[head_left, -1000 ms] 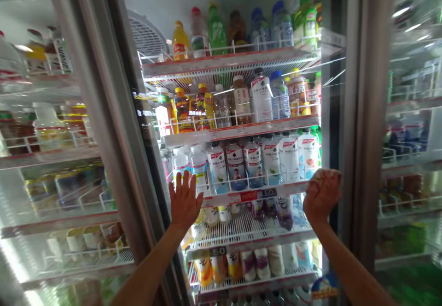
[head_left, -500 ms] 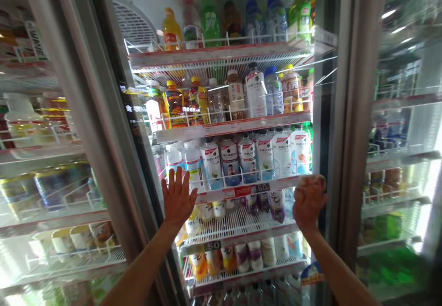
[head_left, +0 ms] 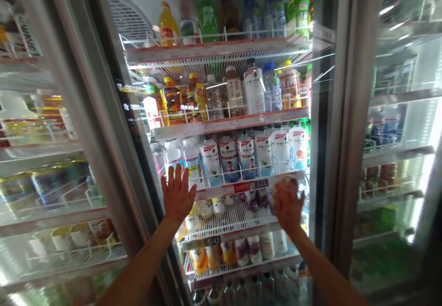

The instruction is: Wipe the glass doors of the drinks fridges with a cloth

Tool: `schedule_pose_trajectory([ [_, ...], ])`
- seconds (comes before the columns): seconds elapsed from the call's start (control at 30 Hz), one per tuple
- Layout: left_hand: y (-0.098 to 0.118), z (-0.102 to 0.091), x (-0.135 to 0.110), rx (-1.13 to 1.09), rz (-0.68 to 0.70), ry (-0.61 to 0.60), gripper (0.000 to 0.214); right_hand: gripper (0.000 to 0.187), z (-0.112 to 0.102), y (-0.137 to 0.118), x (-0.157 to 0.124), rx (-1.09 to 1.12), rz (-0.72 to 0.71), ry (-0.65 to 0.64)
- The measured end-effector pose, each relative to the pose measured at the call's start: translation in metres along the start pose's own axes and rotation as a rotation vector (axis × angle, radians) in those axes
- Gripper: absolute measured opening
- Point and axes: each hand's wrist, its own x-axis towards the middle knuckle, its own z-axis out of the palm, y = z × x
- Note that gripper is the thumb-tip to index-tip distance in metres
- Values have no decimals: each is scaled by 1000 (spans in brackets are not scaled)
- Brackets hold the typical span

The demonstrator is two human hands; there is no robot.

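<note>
My left hand (head_left: 177, 195) is spread flat, fingers up, against the glass door of a drinks fridge, in front of the left end of the bottle row. To its right, my right hand (head_left: 289, 207) presses a crumpled, pale reddish cloth (head_left: 286, 187) to the same glass. Motion blurs the cloth, and my fingers partly cover it. Behind the cloth lies the right part of a shelf edge with a price tag (head_left: 261, 184). White-labelled bottles (head_left: 247, 154) stand in a row just above, seen through the glass.
A metal door frame (head_left: 359, 126) runs down the right, another (head_left: 74, 112) slants along the left. More glass-fronted shelves of drinks flank both sides. Inside, bottles (head_left: 208, 15) line the top shelf, and yellow and purple bottles (head_left: 228, 254) stand lower down.
My right hand has slid left across the glass with the cloth, away from the right door frame. My left hand stays in place. The view has shifted slightly.
</note>
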Motion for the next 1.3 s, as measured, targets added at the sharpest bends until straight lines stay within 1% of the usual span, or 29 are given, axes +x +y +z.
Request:
schedule_pose_trajectory([
  [0.07,0,1,-1,-6,-19,-4,63,52,0,22,7,-75,207,73],
  [0.1,0,2,-1,-13,-31,-12,64,54,1,21,8,-68,241,93],
  [0.13,1,2,-1,-22,-43,-23,65,55,3,10,6,-37,217,94],
  [0.2,1,2,0,-40,-59,-52,67,56,7,-29,-7,62,34,26],
  [0.3,3,0,-3,-48,-61,-79,68,49,8,-91,-37,209,-336,-198],
  [0.33,4,-2,-7,-50,-49,-86,68,46,7,-102,-45,248,-449,-275],
  [0.37,6,-5,-14,-49,-31,-98,67,43,5,-103,-52,279,-543,-334],
  [0.4,7,-9,-24,-47,-10,-119,67,41,3,-97,-55,293,-601,-366],
  [0.43,8,-14,-36,-45,14,-148,67,40,0,-82,-56,280,-608,-363],
  [0.47,9,-19,-50,-43,37,-182,67,40,-3,-61,-54,238,-566,-332],
  [0.5,10,-24,-65,-42,56,-219,66,40,-5,-37,-50,168,-467,-280],
  [0.57,13,-34,-93,-42,74,-286,65,44,-9,10,-40,-10,-152,-140],
  [0.6,14,-37,-105,-41,71,-311,65,48,-10,26,-35,-84,26,-71],
  [0.63,16,-39,-114,-36,61,-328,66,51,-10,35,-32,-122,157,-21],
  [0.67,18,-39,-120,-28,46,-341,67,55,-10,34,-32,-119,226,8],
  [0.7,20,-39,-124,-20,32,-346,68,57,-10,25,-34,-78,213,12],
  [0.73,22,-38,-125,-13,20,-349,69,59,-9,9,-39,-13,125,-11],
  [0.83,28,-36,-123,7,5,-359,70,55,-7,-55,-65,176,-273,-173],
  [0.87,30,-36,-122,13,0,-364,70,52,-7,-71,-72,226,-385,-241],
  [0.9,31,-37,-122,17,-2,-374,70,49,-6,-80,-78,270,-480,-306],
  [0.97,31,-42,-126,18,12,-406,69,45,-7,-74,-80,331,-597,-388],
  [1.0,31,-46,-129,16,25,-427,68,43,-8,-60,-75,330,-600,-393],
  [1.07,29,-54,-137,16,49,-474,62,42,-10,-22,-57,246,-469,-304],
  [1.13,28,-61,-144,32,65,-517,55,44,-8,12,-32,106,-213,-131],
  [1.17,28,-64,-147,45,67,-534,53,47,-6,22,-20,47,-92,-45],
  [1.2,28,-66,-149,57,63,-549,50,50,-4,25,-12,11,-5,14],
  [1.23,29,-68,-150,66,54,-564,49,51,-2,21,-8,0,32,37],
  [1.27,29,-68,-151,72,40,-575,48,51,0,11,-10,15,9,20],
  [1.3,31,-69,-152,75,23,-582,48,49,1,-1,-16,53,-72,-34],
])
